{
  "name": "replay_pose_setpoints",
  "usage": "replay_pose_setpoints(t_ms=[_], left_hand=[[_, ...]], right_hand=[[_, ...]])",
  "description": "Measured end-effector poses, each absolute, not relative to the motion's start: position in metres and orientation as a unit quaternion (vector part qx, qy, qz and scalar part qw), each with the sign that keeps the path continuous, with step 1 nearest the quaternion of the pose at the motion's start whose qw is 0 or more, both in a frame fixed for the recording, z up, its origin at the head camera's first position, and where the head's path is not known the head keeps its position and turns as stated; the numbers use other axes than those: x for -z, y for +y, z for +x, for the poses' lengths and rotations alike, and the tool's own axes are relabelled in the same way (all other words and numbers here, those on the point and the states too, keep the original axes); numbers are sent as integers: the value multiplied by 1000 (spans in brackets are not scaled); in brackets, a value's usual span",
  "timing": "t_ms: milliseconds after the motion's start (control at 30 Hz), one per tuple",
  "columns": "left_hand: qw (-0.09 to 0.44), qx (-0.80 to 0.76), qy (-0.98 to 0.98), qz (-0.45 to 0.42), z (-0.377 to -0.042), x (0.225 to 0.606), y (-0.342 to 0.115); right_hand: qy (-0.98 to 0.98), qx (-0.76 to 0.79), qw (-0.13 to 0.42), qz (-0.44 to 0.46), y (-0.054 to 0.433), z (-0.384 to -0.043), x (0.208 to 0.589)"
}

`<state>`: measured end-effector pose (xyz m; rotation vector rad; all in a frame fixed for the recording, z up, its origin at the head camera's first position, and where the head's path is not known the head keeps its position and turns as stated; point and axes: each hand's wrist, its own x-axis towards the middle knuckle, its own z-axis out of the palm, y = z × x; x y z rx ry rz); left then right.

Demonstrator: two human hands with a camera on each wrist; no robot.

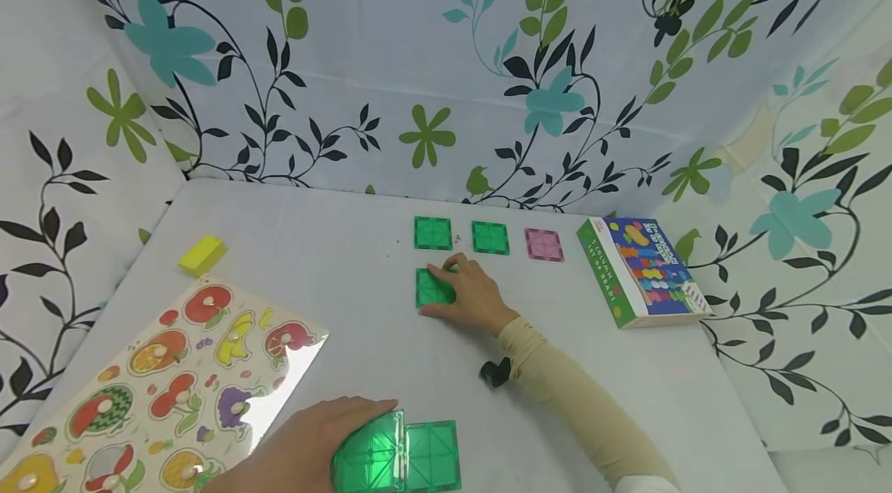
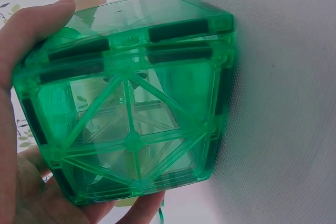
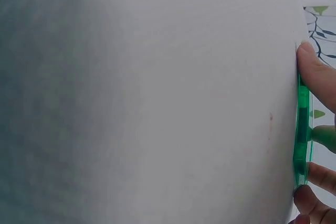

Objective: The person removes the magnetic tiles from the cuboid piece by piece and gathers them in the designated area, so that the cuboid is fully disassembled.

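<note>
In the head view, my left hand grips a box of translucent green magnetic tiles at the near side of the table. Its open framework and dark edge magnets show up close in the left wrist view, with the thumb on top and fingers underneath. Beside the box is another green square tile. Farther off, my right hand holds a single green magnetic tile by its edges, flat on the table. The right wrist view catches that tile edge-on, fingertips along its border.
Two green tiles and a pink tile lie in a row behind the right hand. To the right is a bead-game box. A fruit puzzle board, yellow block and small black object are also there.
</note>
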<state>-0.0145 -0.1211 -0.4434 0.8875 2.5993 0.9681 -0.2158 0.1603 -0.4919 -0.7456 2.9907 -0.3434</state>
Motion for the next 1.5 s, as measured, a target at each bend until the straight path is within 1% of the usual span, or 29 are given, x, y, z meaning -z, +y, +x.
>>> replay_pose_setpoints(t_ms=[133,267,367,433,533,700,867,1000,1133,1333,1500], left_hand=[[107,-331,886,308,-15,444,-122],[116,-334,884,305,-15,445,-121],[127,-333,885,300,-15,445,-121],[128,-330,886,299,-15,444,-122],[115,-322,890,300,-15,444,-122],[99,-312,896,301,-15,446,-121],[102,-317,897,292,-14,447,-122],[100,-322,893,299,-14,445,-121],[92,-319,892,308,-14,445,-122],[111,-325,891,297,-13,444,-121],[114,-335,888,294,-13,444,-122]], right_hand=[[965,135,22,-223,161,-212,488],[962,187,16,-200,168,-194,478],[943,259,22,-206,178,-169,470],[921,313,33,-228,186,-149,466],[894,356,62,-265,196,-115,462],[888,332,92,-304,204,-63,468],[902,267,106,-323,202,-31,477],[902,230,118,-345,195,-20,481],[898,213,99,-372,185,-20,484],[900,215,88,-368,179,-24,485],[900,218,82,-368,179,-24,485]])
